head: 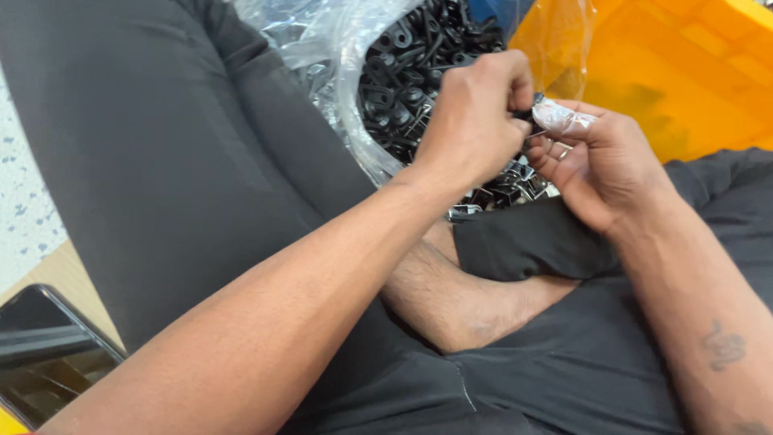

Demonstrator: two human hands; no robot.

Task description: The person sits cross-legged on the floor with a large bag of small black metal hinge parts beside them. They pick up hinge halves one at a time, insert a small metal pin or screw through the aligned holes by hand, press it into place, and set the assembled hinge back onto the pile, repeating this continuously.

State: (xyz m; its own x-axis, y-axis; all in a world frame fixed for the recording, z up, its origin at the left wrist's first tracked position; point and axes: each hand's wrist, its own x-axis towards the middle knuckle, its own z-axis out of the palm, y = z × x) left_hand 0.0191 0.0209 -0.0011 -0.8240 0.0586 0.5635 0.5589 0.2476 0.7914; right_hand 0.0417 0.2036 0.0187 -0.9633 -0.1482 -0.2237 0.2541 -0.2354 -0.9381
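My left hand (pixel 477 113) is closed around a small black part (pixel 527 115), pinching it between thumb and fingers. My right hand (pixel 600 157) meets it from the right; its thumb tip is wrapped in clear tape and its fingers curl under the same part. Both hands hover over a clear plastic bag (pixel 338 48) full of several small black clip-like parts (pixel 407 76). Some metal and black parts (pixel 511 189) lie just below the hands, on my lap. The part between the fingers is mostly hidden.
I sit cross-legged in dark trousers (pixel 177 161) with a bare ankle (pixel 475 310) showing. A yellow plastic crate (pixel 684 72) stands at the upper right. A black phone (pixel 48 354) lies on a wooden board at the lower left, beside speckled floor (pixel 20 201).
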